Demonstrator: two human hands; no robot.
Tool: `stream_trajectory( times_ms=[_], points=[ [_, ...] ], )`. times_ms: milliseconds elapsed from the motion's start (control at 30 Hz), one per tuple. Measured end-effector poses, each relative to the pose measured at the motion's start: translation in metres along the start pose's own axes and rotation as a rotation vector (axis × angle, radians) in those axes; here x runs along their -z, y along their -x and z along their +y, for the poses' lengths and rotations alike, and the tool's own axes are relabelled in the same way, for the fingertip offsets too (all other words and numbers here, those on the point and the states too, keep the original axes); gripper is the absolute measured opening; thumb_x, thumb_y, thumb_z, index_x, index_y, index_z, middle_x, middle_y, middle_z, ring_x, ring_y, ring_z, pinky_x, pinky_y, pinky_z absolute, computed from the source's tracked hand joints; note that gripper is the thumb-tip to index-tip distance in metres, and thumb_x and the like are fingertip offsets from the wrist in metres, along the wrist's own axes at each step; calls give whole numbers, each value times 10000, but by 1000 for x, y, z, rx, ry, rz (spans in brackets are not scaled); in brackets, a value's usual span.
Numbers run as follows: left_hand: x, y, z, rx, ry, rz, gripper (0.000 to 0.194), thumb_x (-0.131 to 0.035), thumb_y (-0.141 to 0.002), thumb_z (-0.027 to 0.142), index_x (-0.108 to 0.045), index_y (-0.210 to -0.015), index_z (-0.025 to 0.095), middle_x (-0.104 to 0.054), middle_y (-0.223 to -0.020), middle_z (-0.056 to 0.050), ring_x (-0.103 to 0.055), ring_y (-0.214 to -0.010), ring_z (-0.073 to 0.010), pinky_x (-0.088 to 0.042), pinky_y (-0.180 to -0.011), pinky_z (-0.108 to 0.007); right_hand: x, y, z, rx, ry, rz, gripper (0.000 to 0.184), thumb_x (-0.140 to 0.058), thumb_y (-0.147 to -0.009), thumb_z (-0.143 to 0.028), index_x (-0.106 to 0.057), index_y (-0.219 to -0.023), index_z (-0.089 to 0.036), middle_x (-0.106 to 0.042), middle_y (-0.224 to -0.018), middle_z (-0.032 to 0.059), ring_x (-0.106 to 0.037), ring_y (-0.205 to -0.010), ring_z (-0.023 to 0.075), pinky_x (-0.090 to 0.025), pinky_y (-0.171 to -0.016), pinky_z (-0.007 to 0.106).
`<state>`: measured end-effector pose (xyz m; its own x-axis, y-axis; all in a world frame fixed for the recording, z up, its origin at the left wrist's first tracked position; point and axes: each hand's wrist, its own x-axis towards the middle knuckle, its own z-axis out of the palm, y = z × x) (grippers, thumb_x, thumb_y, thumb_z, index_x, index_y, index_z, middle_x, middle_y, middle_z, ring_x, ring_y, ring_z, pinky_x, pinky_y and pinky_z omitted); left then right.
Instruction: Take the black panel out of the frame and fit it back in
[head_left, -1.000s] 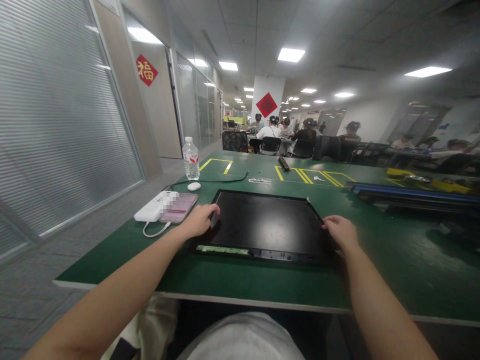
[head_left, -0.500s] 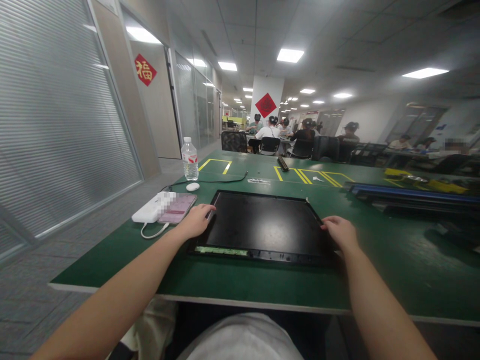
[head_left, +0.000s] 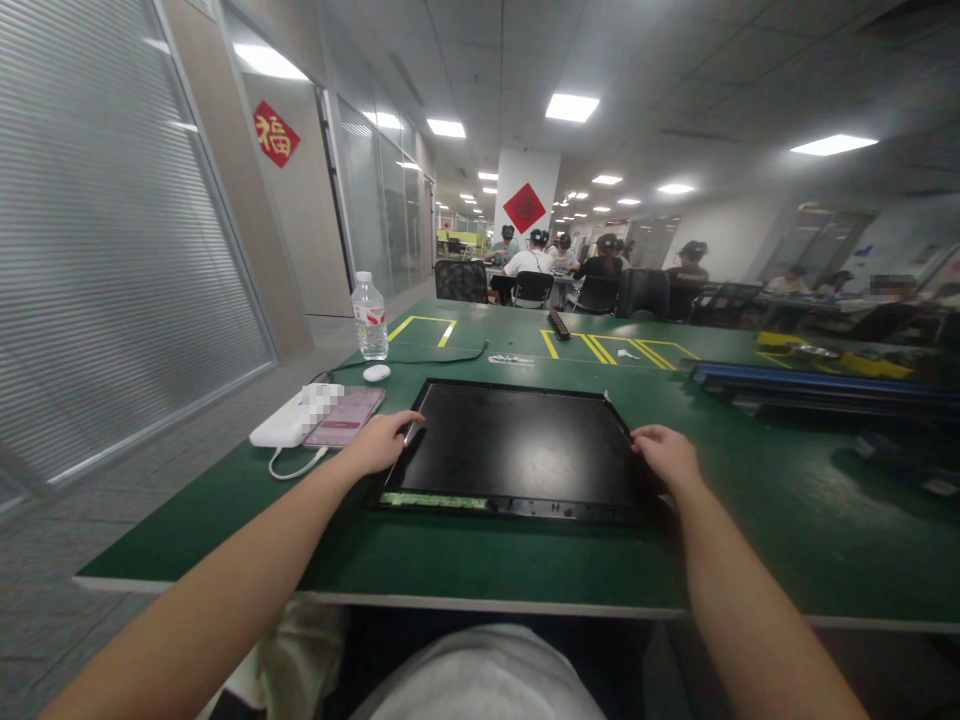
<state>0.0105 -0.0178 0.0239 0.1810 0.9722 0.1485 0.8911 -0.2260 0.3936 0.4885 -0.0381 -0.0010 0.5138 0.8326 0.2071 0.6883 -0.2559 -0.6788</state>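
A black flat display panel (head_left: pixel 517 440) lies screen up on the green table (head_left: pixel 480 575) in front of me. Along its near edge, on the left, runs a green strip that looks like a circuit board (head_left: pixel 433 501). My left hand (head_left: pixel 386 440) grips the panel's left edge, thumb on top. At the right edge my right hand (head_left: pixel 666 453) pinches the frame near its upper half. The undersides of both grips are hidden. A small pale tab (head_left: pixel 607 396) sticks up at the far right corner of the panel.
Left of the panel lie a phone (head_left: pixel 346 416), a white power bank (head_left: pixel 289 420), a small white case (head_left: pixel 376 373) and a black cable (head_left: pixel 442 360). A water bottle (head_left: pixel 370 318) stands behind. Blue-black bars (head_left: pixel 817 390) lie at right; people sit at tables beyond.
The whole view has shifted slightly, so everything appears a little further left. Both hands keep their places on the panel's side edges.
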Motion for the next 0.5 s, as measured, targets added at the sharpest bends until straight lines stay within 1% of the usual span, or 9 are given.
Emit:
stream_trajectory(
  times_ms=[133,233,367,500],
  points=[
    [-1,-2,-3,0,47,-1,546,-462,-748,53,-699,-1215,207,-728,-1213,-91,-663,-1118,-256,-479,-962,-336,0,1,-2,18,43,6,227,-586,-665,-224,-759,-812,-236,-748,-776,27,-671,-822,208,-452,-704,283],
    [-4,-3,-8,-13,97,13,530,-461,-716,61,-706,-1159,216,-729,-1197,-80,-665,-1087,-253,-484,-942,-348,1,2,-2,-11,19,-7,233,-566,-710,-238,-758,-843,-232,-750,-764,23,-676,-839,210,-448,-705,284],
    [-6,-4,-12,-3,206,55,467,-489,-637,97,-706,-1033,216,-738,-997,-47,-669,-939,-246,-518,-841,-351,3,3,0,-19,-17,7,237,-550,-743,-253,-753,-859,-218,-751,-739,32,-679,-800,206,-443,-666,277],
    [-5,-4,-9,8,428,97,407,-505,-578,117,-665,-941,207,-709,-877,-23,-668,-942,-243,-528,-835,-356,5,1,5,-71,29,90,233,-558,-741,-282,-756,-847,-221,-762,-788,51,-675,-754,215,-436,-615,281]
  ],
)
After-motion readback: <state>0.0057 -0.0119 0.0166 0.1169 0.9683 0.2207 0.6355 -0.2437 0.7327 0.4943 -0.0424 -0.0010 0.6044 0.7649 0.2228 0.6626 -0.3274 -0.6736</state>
